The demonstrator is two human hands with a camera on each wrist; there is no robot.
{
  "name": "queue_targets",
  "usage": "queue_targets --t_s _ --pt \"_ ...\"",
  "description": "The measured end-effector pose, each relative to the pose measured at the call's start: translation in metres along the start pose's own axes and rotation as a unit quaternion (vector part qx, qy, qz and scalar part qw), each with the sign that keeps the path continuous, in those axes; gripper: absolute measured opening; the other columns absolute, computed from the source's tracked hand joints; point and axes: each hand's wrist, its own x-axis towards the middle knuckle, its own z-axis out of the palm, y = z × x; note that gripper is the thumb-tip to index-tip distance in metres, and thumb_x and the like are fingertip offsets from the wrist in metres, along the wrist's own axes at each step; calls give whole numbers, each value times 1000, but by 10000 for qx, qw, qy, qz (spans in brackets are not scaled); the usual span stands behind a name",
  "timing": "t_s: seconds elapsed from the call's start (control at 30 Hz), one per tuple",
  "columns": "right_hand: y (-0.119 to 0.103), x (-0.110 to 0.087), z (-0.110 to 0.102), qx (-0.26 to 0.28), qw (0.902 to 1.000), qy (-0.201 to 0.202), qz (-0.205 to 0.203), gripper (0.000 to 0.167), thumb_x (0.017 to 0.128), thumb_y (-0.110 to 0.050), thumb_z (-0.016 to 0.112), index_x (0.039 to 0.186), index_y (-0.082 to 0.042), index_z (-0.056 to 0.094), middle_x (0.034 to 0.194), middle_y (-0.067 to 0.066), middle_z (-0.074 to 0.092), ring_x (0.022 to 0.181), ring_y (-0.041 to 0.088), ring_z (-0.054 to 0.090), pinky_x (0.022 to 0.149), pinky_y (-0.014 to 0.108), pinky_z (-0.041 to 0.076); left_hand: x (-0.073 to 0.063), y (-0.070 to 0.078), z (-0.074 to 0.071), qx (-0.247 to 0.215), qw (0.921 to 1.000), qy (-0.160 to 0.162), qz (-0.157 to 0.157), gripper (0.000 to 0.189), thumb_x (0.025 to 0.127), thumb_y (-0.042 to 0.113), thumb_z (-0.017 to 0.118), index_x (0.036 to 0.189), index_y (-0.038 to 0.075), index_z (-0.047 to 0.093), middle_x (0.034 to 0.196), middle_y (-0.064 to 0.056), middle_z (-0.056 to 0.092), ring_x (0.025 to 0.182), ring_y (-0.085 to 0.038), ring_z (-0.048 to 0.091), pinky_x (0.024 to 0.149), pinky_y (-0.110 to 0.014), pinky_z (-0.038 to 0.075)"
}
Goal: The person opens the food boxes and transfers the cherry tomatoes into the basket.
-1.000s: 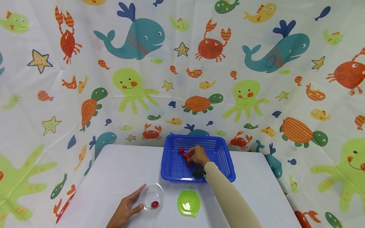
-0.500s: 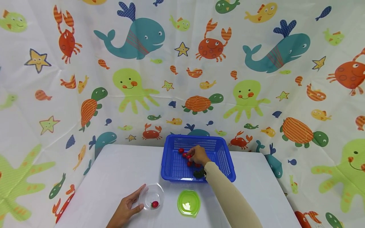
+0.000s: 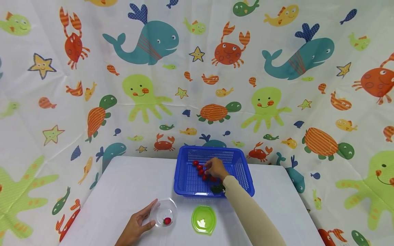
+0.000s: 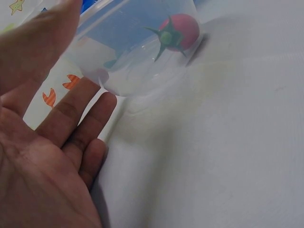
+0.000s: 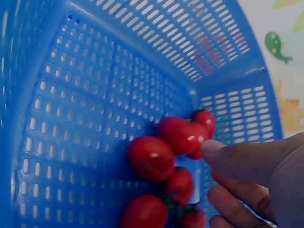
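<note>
My left hand [image 3: 136,222] holds the rim of a clear plastic bowl [image 3: 163,209], thumb on the near side and fingers along the far left side. One red cherry tomato [image 3: 167,221] with a green calyx lies inside; the left wrist view shows that tomato [image 4: 183,32] through the wall. Over the blue basket [image 3: 188,182], my right hand [image 3: 216,168] reaches down among several loose tomatoes [image 5: 151,158]. Its thumb tip is close beside a tomato [image 5: 175,135] in the right wrist view, and I see nothing between thumb and loosely bent fingers.
A green lid [image 3: 204,219] lies on the white table [image 3: 138,177] in front of the basket, right of the bowl. Near my sleeve [image 3: 246,205] a dark green thing [image 3: 217,188] sits in the basket, partly covered. A sea-animal cloth [image 3: 191,89] hangs behind.
My right hand has shifted slightly to the right, away from the tomatoes at its fingertips, so more of them show. The left hand and bowl have stayed put.
</note>
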Motion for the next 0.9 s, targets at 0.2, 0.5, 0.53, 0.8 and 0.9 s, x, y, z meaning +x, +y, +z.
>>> queue_targets --t_s 0.2,0.5,0.53,0.8,0.9 --pt "-16 -14 -13 442 9978 253 -436 29 94 -1 77 123 -6 78 124 13 77 114 30 72 103 48 61 -1 1 1 71 10000 28 54 63 99 12 74 158 16 52 166 -6 45 137 23 38 110 -6 36" --pt "-64 -56 -27 675 9867 797 -1248 28 95 -17 82 123 -17 79 122 6 79 117 31 73 104 50 60 -3 3 3 88 9999 41 33 63 99 12 74 158 15 52 165 -7 46 137 22 37 111 -7 36" --pt "-68 -63 -26 682 9850 821 -1352 29 95 -19 82 124 -17 79 121 5 79 116 30 74 103 49 61 -3 3 3 90 10000 35 -8 63 99 13 74 158 15 52 166 -6 46 137 23 37 111 -7 36" --pt "-91 -111 -16 1088 9685 813 -2087 30 93 -22 85 122 -20 79 117 -1 78 102 23 72 89 35 65 -2 2 3 18 10000 5 19 63 100 12 73 158 13 52 166 -8 45 137 23 38 111 -6 36" --pt "-94 -124 -11 999 9648 847 -2279 31 91 -23 86 122 -20 80 116 -5 78 99 17 70 87 29 63 -2 1 3 3 9997 -3 230 61 100 9 72 157 9 52 165 -12 45 138 21 39 111 -6 36"
